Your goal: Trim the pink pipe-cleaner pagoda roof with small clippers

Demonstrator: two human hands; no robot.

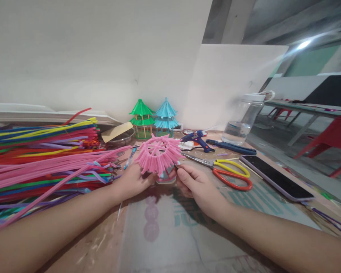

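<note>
Right now a person is sitting at a worktable (165, 235) covered with a glossy printed sheet, pushed up against a pale wall, with a white board leaning in the corner and red chairs (333, 138) standing off to the right. Both hands are working at a pink pipe-cleaner roof (159, 153), a ribbed, fringed dome that is sitting on a small cup-like base near the middle of the table. The left hand (132, 182) is curling its fingers around the lower left edge of the fringe, gripping it, while the right hand (194, 184) is pinching at the lower right edge with thumb and fingertips closed together. Just to the left a big heap of pipe cleaners (42, 159) in many colours is lying spread out, its pink strands reaching almost to the left wrist. Behind the dome a green pagoda (142, 117) and a blue pagoda (166, 117) are standing side by side. A blue glue gun (197, 139), scissors (227, 172) with yellow and orange handles, a phone (277, 182) and a clear water bottle (243, 121) are lying or standing to the right, all apart from the hands.
</note>
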